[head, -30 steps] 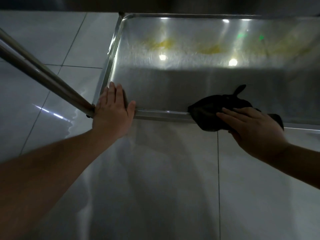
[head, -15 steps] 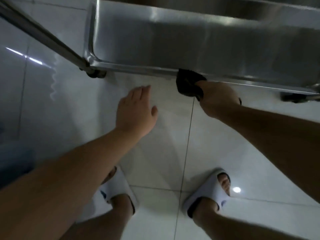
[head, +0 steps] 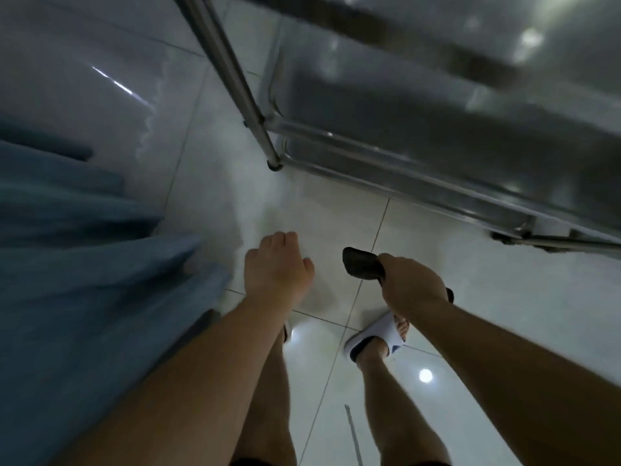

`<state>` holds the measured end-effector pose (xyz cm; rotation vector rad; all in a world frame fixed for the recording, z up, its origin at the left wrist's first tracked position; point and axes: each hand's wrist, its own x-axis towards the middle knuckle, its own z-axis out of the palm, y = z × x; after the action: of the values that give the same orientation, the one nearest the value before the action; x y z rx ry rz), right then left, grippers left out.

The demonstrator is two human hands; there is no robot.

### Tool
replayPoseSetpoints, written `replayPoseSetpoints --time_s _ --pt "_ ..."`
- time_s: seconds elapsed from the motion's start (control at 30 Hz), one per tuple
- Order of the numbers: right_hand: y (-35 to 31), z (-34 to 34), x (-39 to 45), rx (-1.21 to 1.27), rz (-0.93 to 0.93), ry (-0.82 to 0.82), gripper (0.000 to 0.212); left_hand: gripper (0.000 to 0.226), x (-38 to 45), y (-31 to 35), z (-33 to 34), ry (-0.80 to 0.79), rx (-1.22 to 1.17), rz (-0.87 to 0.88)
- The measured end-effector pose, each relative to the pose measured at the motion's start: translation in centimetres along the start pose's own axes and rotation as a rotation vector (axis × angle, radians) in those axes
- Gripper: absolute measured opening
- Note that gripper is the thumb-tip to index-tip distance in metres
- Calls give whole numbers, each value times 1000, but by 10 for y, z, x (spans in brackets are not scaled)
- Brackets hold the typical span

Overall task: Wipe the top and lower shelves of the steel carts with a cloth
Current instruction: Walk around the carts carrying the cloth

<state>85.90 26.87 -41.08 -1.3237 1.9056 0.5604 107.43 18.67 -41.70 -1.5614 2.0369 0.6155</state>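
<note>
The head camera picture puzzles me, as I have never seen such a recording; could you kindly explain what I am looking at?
There is no machine here: a person wears a camera on the head, looking down at their own arms and legs. The right hand grips a dark cloth in the air, clear of the cart. The left hand holds nothing, its fingers loosely curled. At upper right stands a steel cart with a lower shelf and an upright post. Below are white floor tiles and a white sandal. The blue blur at left is cloth of some kind; I cannot tell what.
</note>
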Motion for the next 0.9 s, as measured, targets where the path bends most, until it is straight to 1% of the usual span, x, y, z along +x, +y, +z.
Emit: replayPoseSetpoints --time_s 0.03,0.13,0.33,0.47,0.53,0.7,0.8,0.9 --pt "-15 -24 -15 -15 -6 -1 35 49 -16 -7 -19 -18 5 -19" --pt "-66 -94 -57 -59 -54 36 38 44 -60 -30 -81 3 -34 -21" --pt "-172 -215 -143 -90 -155 129 35 38 -125 -97 -217 132 -153 7" --pt "-229 -282 -182 -141 -242 202 41 41 -153 -140 -295 207 -198 -42" --pt "-255 -315 -194 -178 -293 220 39 40 -165 -159 -324 247 -209 -77" --pt "-308 -389 -212 -163 -397 308 33 41 -176 -185 -381 334 -252 -136" --pt "-325 -426 -213 -206 -450 359 22 47 -173 -189 -416 380 -278 -161" --pt "-333 -469 -212 -282 -516 403 24 50 -164 -191 -457 417 -281 -193"
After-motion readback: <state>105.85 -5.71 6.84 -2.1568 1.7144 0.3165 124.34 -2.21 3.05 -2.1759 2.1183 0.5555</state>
